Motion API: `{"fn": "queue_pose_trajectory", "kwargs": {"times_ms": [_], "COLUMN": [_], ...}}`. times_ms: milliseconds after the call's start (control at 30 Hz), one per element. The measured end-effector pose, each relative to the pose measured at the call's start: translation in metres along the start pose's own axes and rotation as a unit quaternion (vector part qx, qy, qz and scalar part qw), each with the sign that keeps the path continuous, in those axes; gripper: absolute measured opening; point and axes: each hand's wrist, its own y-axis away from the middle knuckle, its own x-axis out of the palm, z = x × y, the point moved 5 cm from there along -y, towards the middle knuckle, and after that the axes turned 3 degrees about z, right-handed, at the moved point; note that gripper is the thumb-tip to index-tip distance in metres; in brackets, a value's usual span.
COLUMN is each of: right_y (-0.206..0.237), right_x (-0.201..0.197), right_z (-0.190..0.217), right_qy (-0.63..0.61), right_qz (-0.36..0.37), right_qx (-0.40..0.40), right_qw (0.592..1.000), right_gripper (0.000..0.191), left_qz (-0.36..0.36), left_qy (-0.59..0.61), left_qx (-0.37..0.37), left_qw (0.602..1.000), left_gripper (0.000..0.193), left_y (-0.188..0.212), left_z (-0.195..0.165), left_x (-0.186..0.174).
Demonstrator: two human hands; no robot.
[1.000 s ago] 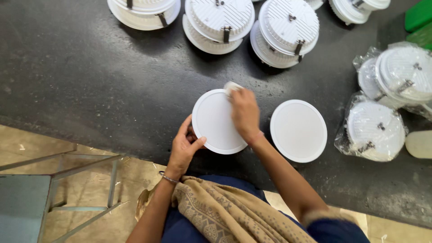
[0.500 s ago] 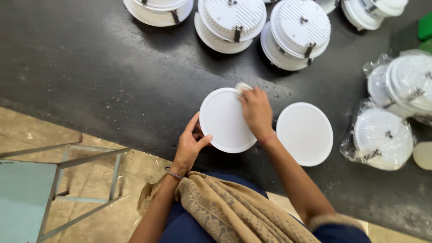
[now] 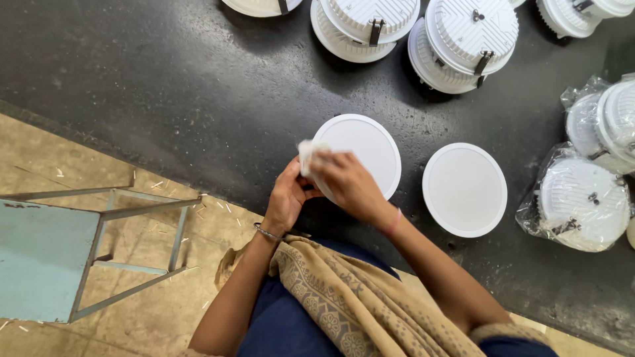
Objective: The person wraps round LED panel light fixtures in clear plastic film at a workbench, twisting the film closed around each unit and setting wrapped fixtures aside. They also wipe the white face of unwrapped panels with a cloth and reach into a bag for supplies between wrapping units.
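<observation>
Right now the white round disc (image 3: 362,151) sits at the bench (image 3: 165,86) front edge, roughly mid-frame, tilted up slightly toward the person; can't tell whether its near rim touches the bench, hands cover it. Right hand (image 3: 347,185) lies across the disc's 7 o'clock sector, fingers curled shut on a small white cloth (image 3: 306,153) pressed at the disc's 9 o'clock rim. Only a crumpled corner of the cloth shows; the rest is buried in the grip. Left hand (image 3: 288,198) is just under it at the disc's 8 o'clock edge, fingers bent inward against the rim and the right hand; whether it actually clamps the disc is hidden. Metal bangle (image 3: 266,233) on the left wrist, pink band (image 3: 394,221) on the right.

Second white disc (image 3: 465,190) lies flat at 3 o'clock, close beside, not touching. Further at 3 o'clock, bagged fixtures (image 3: 582,201) in clear plastic, cut off by the right edge. At 12 o'clock, a row of white finned lamp housings (image 3: 471,36) with spring clips, backs up, tops cropped by the frame.

At 6 o'clock: patterned tan shawl (image 3: 344,297) over blue clothing (image 3: 278,327), filling the bottom edge. At 8 o'clock, off the bench, a pale blue metal stool (image 3: 46,258) on a tan floor (image 3: 165,311) with scattered chips; stool is cropped at left.
</observation>
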Motion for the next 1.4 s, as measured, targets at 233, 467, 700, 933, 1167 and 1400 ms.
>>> {"fn": "queue_pose_trajectory", "kwargs": {"times_ms": [233,467,700,933,1167,1400], "right_y": [0.086,0.072,0.012,0.000,0.067,0.082], "right_x": [-0.036,-0.027,-0.005,-0.044,-0.056,-0.014], "right_z": [-0.004,-0.004,-0.024,-0.094,-0.070,0.016], "right_qy": [0.016,0.035,-0.008,0.022,0.062,0.001], "right_qz": [-0.034,-0.058,-0.080,-0.144,-0.097,-0.049], "right_qx": [0.046,0.089,0.061,0.117,0.220,0.083], "right_qw": [0.998,0.994,0.995,0.982,0.969,0.995], "right_gripper": [0.038,0.040,0.042,0.027,0.028,0.042], "left_qz": [0.010,-0.001,-0.007,-0.022,-0.038,-0.051], "left_qy": [-0.093,-0.062,-0.126,-0.139,-0.160,-0.146], "left_qx": [0.024,0.013,0.032,0.026,0.022,0.032], "left_qw": [0.995,0.998,0.991,0.990,0.986,0.987], "left_gripper": [0.056,0.055,0.060,0.062,0.061,0.061], "left_y": [0.000,-0.001,-0.004,-0.004,-0.005,-0.005], "left_z": [0.000,-0.001,0.000,0.000,-0.004,-0.002], "left_x": [-0.001,0.001,0.006,0.009,0.007,0.005]}}
